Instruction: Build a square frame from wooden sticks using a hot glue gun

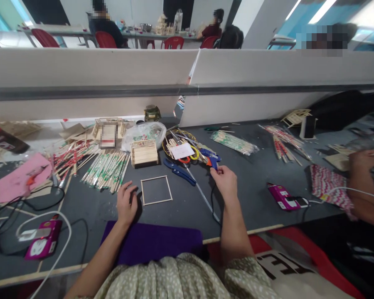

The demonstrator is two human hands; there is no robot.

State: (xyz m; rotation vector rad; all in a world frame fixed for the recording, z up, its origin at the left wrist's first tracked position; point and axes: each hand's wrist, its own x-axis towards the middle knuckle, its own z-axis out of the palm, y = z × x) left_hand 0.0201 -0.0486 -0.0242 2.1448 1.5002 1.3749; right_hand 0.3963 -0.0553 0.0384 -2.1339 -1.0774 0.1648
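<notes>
My right hand [225, 179] is closed around the handle of a blue glue gun [215, 161], its nozzle pointing left over a round basket [166, 151] of sticks and tools. A dark cord hangs below that hand. My left hand [127, 203] rests on the table with fingers apart, holding nothing. Just right of it lies a square frame of thin wooden sticks [156, 202]. Behind the frame stands a small stick-built box [144, 153]. Blue-handled pliers [180, 171] lie between the frame and my right hand.
Packs of wrapped chopsticks [106, 171] lie left, with another pack [234, 142] at the back. A pink sheet [21, 177] and purple extension socket [44, 239] are farther left. A second socket [285, 197] and another person's arm [366, 187] are right. A white partition [90, 68] runs behind.
</notes>
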